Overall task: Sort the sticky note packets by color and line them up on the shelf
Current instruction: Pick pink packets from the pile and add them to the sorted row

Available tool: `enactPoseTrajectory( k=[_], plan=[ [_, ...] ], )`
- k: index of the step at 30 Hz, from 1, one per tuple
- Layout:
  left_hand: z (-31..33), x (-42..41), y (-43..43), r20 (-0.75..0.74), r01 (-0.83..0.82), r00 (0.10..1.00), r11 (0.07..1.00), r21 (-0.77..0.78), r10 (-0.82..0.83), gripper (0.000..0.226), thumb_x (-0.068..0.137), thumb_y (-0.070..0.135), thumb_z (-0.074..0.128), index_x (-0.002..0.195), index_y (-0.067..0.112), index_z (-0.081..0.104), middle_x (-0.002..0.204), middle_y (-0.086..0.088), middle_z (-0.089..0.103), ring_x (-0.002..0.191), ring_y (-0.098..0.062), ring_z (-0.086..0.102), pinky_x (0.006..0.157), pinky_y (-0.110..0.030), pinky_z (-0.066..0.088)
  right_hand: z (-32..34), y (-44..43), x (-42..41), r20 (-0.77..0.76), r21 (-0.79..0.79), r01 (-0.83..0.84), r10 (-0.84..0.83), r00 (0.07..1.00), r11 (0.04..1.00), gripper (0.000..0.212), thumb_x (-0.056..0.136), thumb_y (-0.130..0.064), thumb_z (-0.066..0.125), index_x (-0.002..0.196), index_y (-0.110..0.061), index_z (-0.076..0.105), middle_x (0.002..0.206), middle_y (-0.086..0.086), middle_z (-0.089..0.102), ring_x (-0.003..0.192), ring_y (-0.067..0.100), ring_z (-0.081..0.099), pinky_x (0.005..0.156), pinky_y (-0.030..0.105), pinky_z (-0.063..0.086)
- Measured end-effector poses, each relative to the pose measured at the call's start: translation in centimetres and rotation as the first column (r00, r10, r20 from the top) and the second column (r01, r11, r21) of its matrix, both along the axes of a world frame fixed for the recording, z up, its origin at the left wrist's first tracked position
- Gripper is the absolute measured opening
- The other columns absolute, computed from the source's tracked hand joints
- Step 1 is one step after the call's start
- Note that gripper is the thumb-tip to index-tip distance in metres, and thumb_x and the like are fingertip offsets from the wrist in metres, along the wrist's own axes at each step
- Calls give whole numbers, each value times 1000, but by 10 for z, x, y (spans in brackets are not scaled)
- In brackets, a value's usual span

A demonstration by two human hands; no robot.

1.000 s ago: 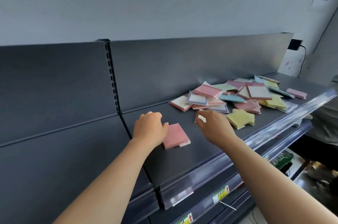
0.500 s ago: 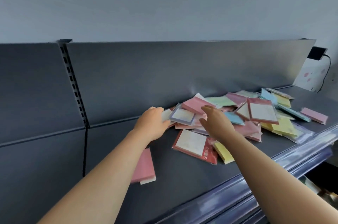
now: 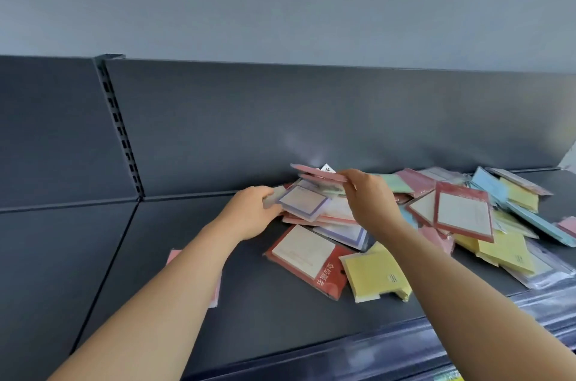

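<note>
Right hand point(image 3: 371, 203) pinches a pink packet point(image 3: 318, 173) between thumb and fingertips, raised clear of the pile point(image 3: 467, 215) at the back of the shelf point(image 3: 249, 318). At its 9 o'clock, the left hand point(image 3: 249, 212) curls its fingers on the left edge of a purple-bordered packet point(image 3: 304, 203), apparently steadying the heap. How firm that grip is cannot be made out.

A second ago the left hand rested beside a lone pink packet while the right hovered at the pile's near edge. Half a second ago both hands were reaching into the heap. Now one pink packet is off the top and in the air.

That lone packet, the set-aside pink packet point(image 3: 174, 256), lies at the left hand's 8 o'clock, mostly hidden under the left forearm and well apart from the heap. The lifted one looks bound for the same spot, which would give the pink row its second piece.

At the hands' 6 o'clock lies a red packet point(image 3: 305, 259), with a yellow packet point(image 3: 374, 278) touching it at 3 o'clock. Beyond, toward 3 o'clock, the heap runs on in mixed pink, blue, yellow and green, still jumbled and overlapping. By this showing the sorting has barely begun.
</note>
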State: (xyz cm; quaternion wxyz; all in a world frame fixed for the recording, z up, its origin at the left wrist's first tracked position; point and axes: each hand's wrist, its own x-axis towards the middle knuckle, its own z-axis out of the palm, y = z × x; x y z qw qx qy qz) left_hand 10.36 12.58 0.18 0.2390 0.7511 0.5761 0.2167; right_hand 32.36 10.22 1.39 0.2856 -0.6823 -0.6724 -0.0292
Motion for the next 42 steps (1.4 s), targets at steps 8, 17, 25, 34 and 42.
enactPoseTrajectory(
  k=[8,17,25,34,42],
  plan=[
    [7,-31,-17,64,-173,984,980,96,168,33,99,17,43,126,14,61,129,0,61,116,-20,57,95,-28,43,-2,-29,-34,-81,-112,-303,296,952,946,30,90,-6,55,112,-19,71,111,-4,71,92,14,63,77,15,40],
    [7,-99,-59,-255,-369,905,927,-66,342,36,82,35,66,70,16,39,65,-1,43,55,-20,37,51,-25,27,-15,-45,-93,-145,-183,-433,411,900,883,25,86,-14,61,106,-20,73,115,-5,68,101,13,63,92,29,49],
    [5,-116,-87,-273,-336,921,921,-199,277,49,75,30,77,61,12,33,60,-1,32,51,-18,29,45,-26,21,-26,-65,-135,-193,-259,-467,428,883,846,23,81,-28,74,104,-24,74,130,-1,56,110,12,56,98,23,42],
    [0,-124,-90,46,-336,932,902,-269,361,51,83,43,67,60,12,34,56,-2,36,52,-19,39,50,-27,24,-28,-83,-151,-334,-277,-413,316,888,868,20,88,-20,65,105,-26,75,138,-2,52,118,10,52,92,14,32],
    [-10,-119,-93,-97,-337,940,931,-136,326,48,79,48,68,96,3,65,108,-20,64,91,-29,65,46,-26,29,-33,-88,-172,-413,-305,-318,177,894,898,40,82,-25,72,121,-21,66,118,-1,63,91,7,59,75,18,46]
  ],
)
